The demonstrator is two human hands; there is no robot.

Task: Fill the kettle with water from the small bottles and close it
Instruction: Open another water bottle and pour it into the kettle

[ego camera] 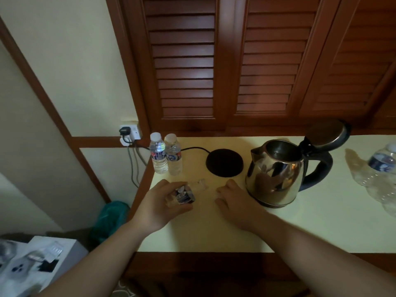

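A steel kettle (276, 174) with a black handle stands on the pale table (214, 230), its lid (326, 132) flipped up and open. My left hand (158, 202) grips a small clear bottle (185, 192) lying on its side, neck pointing toward the kettle. My right hand (233, 196) hovers low over the table just left of the kettle, fingers loosely curled and holding nothing. Two small capped water bottles (166, 156) stand upright at the table's back left corner.
The kettle's black base (224, 161) lies between the bottles and the kettle, its cord running to a wall socket (130, 131). A crumpled plastic bottle (379, 170) lies at the right edge. Louvred wooden doors rise behind. A green bag (109, 219) and a white box (34, 264) sit lower left.
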